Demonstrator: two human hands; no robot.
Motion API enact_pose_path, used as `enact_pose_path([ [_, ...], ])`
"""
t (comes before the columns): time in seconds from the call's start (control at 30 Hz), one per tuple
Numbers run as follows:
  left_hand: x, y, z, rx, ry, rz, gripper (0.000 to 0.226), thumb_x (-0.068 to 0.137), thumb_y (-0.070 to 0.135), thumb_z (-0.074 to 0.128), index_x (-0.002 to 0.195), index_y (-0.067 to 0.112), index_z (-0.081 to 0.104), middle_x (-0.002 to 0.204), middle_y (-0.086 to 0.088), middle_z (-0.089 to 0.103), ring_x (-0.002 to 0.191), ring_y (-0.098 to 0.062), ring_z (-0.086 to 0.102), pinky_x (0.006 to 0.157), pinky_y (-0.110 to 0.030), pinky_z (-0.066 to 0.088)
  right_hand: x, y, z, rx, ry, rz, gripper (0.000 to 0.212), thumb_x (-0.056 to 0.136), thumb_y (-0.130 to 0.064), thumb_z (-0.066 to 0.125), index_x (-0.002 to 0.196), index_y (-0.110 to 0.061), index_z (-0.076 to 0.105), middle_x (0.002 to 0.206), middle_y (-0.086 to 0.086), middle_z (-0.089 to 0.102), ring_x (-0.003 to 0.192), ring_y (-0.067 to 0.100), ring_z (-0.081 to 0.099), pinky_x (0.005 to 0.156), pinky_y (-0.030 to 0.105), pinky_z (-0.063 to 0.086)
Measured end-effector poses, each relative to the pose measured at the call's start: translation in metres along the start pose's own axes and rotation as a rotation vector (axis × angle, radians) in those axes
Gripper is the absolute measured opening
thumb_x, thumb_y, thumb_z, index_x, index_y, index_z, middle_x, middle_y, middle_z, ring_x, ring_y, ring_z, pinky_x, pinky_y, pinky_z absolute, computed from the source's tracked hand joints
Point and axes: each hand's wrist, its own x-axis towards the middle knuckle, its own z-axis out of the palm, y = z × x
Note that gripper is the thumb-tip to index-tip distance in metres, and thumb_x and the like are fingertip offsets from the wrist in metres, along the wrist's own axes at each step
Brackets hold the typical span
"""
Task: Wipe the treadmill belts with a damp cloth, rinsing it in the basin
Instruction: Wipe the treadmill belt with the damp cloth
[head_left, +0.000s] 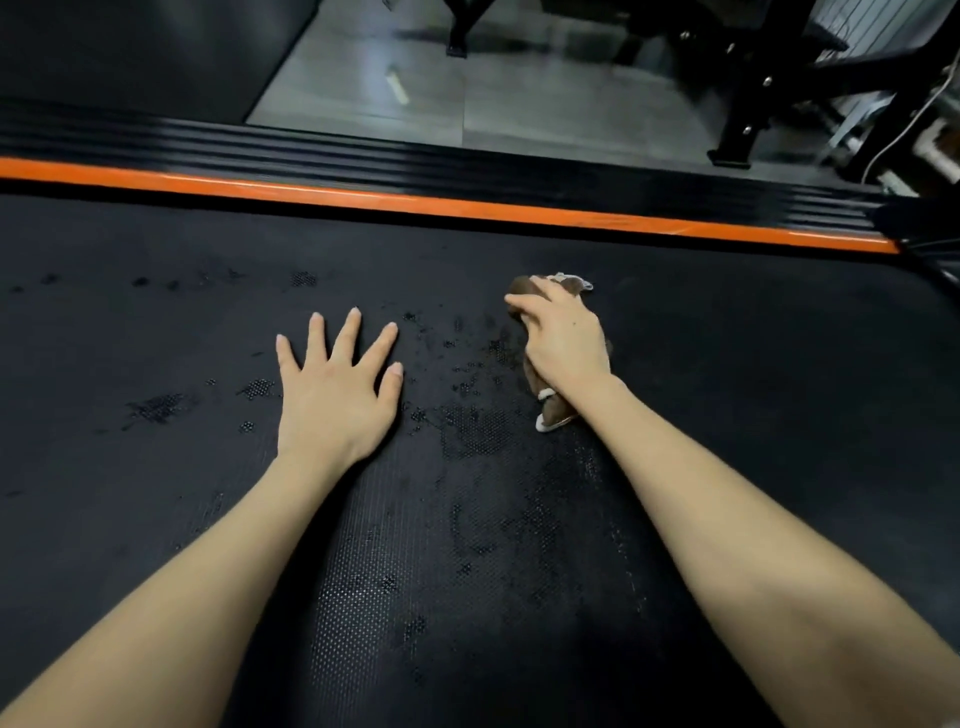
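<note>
Brown cloth (555, 411) with a pale edge lies bunched on the treadmill belt (156, 493), right of the belt's middle and nearer its far edge. Most of the cloth is hidden under the right hand (563, 338); only a dark lump and a whitish scrap show beyond the knuckles, and a folded tail shows by the wrist. The right hand's fingers curl down over the cloth and grip it against the belt; their tips cannot be seen. The left hand (335, 395) lies flat on the belt just left of the middle, fingers straight and spread, holding nothing, well apart from the cloth. Dark wet patches speckle the belt between and around the two hands. The belt runs out of view on the left, right and near sides. Along its far edge run one orange strip (415, 202) and, beyond it, one ribbed black side rail (363, 150), both smeared by blur. Past the rail, the grey floor (519, 93) carries black metal frames (748, 114), cut off at the top, and a white cable (904, 130). Counted: two hands, one cloth, one belt.
</note>
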Motion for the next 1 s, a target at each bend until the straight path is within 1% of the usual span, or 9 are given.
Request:
enact_pose_path([
  [0.13,0.001,-0.003,0.001,0.004,0.009,0.001,0.056,0.095,0.051,0.007,0.149,0.04,0.015,0.16,0.0,0.01,0.146,-0.032,0.0,0.115,-0.056,-0.002,-0.087,-0.029,-0.004,0.072,-0.104,-0.375,0.041,0.084,-0.001,0.052,0.115,-0.023,0.067,0.137,0.007,0.052,0.126,0.033,0.047,0.106,0.051,0.036],
  [0.2,0.0,-0.004,0.001,0.003,0.01,0.005,0.062,0.09,0.053,0.002,0.15,0.04,0.015,0.16,0.0,0.01,0.146,-0.032,0.0,0.115,-0.055,-0.002,-0.122,-0.032,-0.01,0.103,-0.22,-0.561,0.044,0.082,-0.008,0.045,0.117,-0.025,0.065,0.138,0.007,0.051,0.128,0.033,0.045,0.109,0.051,0.029],
  [0.27,-0.001,-0.003,0.001,0.005,0.014,0.006,0.066,0.088,0.054,-0.002,0.15,0.04,0.014,0.16,0.0,0.01,0.146,-0.031,0.0,0.116,-0.054,-0.002,-0.106,-0.018,-0.016,0.078,-0.238,-0.652,0.051,0.078,-0.009,0.039,0.118,-0.028,0.065,0.138,0.004,0.051,0.127,0.03,0.047,0.104,0.049,0.037],
  [0.37,-0.001,-0.002,0.001,-0.004,0.016,0.001,0.067,0.087,0.055,-0.003,0.149,0.04,0.017,0.159,0.0,0.012,0.146,-0.031,0.002,0.116,-0.054,-0.002,-0.023,0.001,-0.009,-0.022,-0.116,-0.374,0.05,0.084,-0.002,0.045,0.12,-0.032,0.063,0.143,-0.003,0.045,0.128,0.028,0.045,0.094,0.044,0.047],
  [0.5,0.001,-0.002,0.002,-0.012,0.032,-0.004,0.063,0.089,0.053,0.003,0.148,0.04,0.021,0.159,-0.001,0.016,0.146,-0.033,0.005,0.115,-0.055,-0.001,0.046,-0.001,0.012,0.0,0.018,-0.058,0.035,0.095,-0.015,0.045,0.12,-0.032,0.062,0.143,-0.002,0.043,0.129,0.027,0.04,0.101,0.035,0.036],
  [0.57,0.0,-0.002,0.002,-0.025,0.037,0.002,0.062,0.09,0.053,0.005,0.148,0.039,0.024,0.158,-0.002,0.019,0.145,-0.034,0.007,0.115,-0.056,0.001,0.021,-0.015,0.015,0.011,0.009,-0.098,0.036,0.093,-0.01,0.047,0.119,-0.028,0.064,0.143,0.001,0.045,0.129,0.028,0.04,0.104,0.036,0.034],
  [0.7,0.0,-0.003,0.001,-0.017,0.042,0.008,0.063,0.09,0.053,0.006,0.148,0.038,0.025,0.158,-0.003,0.02,0.145,-0.034,0.009,0.115,-0.056,0.003,-0.078,-0.041,0.007,0.139,-0.143,-0.507,0.043,0.082,-0.004,0.047,0.114,-0.023,0.067,0.136,0.006,0.053,0.128,0.03,0.046,0.108,0.044,0.032],
  [0.8,-0.002,-0.002,0.001,-0.009,0.042,0.011,0.064,0.09,0.053,0.002,0.149,0.038,0.023,0.158,-0.002,0.018,0.146,-0.032,0.008,0.116,-0.055,0.003,-0.061,-0.025,0.0,0.11,-0.152,-0.61,0.051,0.077,-0.007,0.04,0.116,-0.026,0.067,0.136,0.005,0.053,0.125,0.027,0.05,0.102,0.043,0.041],
  [1.0,0.0,-0.001,0.001,-0.01,0.036,-0.002,0.066,0.088,0.054,0.002,0.148,0.038,0.023,0.158,-0.002,0.019,0.146,-0.033,0.008,0.115,-0.056,0.002,0.071,-0.014,0.022,0.017,0.039,0.011,0.04,0.093,-0.012,0.043,0.125,-0.031,0.059,0.147,-0.001,0.04,0.13,0.028,0.04,0.1,0.036,0.038],
])
